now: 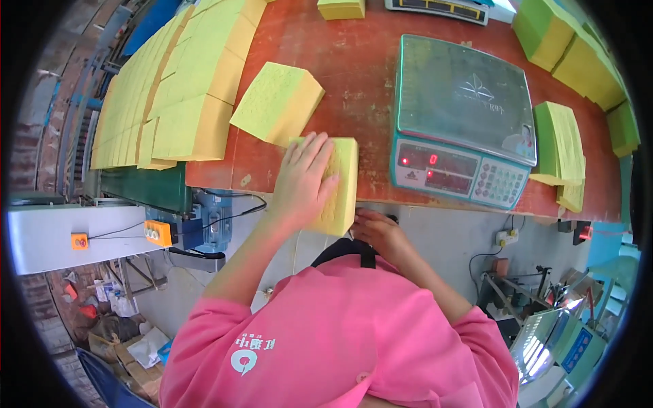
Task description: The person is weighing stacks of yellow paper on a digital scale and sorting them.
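Note:
A thick block of yellow paper (345,183) with a pitted face leans at the front edge of the red table, its lower end overhanging the edge. My left hand (306,177) holds it, fingers stretched over the pitted face and thumb toward its right side. Just right of the block's lower end is my right hand (382,231), fingers curled, below the table edge. What the right fingers hold, if anything, is hidden. Another yellow paper block (275,98) lies tilted behind the held one, close to its upper end.
Rows of yellow paper blocks (197,88) stand at the left of the red table (347,81). A teal digital scale (462,102) with a bare plate sits on the right, and more blocks (558,143) beyond it. A green conveyor end (146,190) adjoins the table's left edge.

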{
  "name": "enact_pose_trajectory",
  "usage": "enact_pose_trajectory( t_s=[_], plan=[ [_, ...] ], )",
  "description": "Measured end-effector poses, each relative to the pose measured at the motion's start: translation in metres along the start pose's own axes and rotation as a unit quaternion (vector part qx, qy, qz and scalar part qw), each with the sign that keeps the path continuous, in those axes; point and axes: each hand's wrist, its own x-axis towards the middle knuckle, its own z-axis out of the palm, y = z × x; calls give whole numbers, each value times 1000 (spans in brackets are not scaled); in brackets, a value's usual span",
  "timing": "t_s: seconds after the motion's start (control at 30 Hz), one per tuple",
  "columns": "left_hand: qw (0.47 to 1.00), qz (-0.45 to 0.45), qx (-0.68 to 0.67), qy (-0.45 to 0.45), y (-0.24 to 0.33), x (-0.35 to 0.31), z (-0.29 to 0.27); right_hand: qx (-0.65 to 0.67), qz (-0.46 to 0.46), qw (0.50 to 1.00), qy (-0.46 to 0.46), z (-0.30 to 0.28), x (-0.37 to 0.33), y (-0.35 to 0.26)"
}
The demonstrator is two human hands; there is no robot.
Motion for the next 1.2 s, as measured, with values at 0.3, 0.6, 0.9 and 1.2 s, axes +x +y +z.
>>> enact_pose_trajectory(
  t_s=[0.3, 0.6, 0.9, 1.2],
  plan=[
    [970, -198, -82, 110, -8, -65, 5, -169, -54, 984, -23, 78, -27, -14],
    [539, -179, -822, 30, 16, 14, 28, -676, -474, 562, 43, 148, -74, -110],
    [397, -115, -910, -7, 120, 184, 72, -761, -488, 402, 144, 142, -99, -299],
    [433, -213, -872, -84, 89, 135, 27, -828, -412, 361, 121, 99, -87, -344]
  ],
)
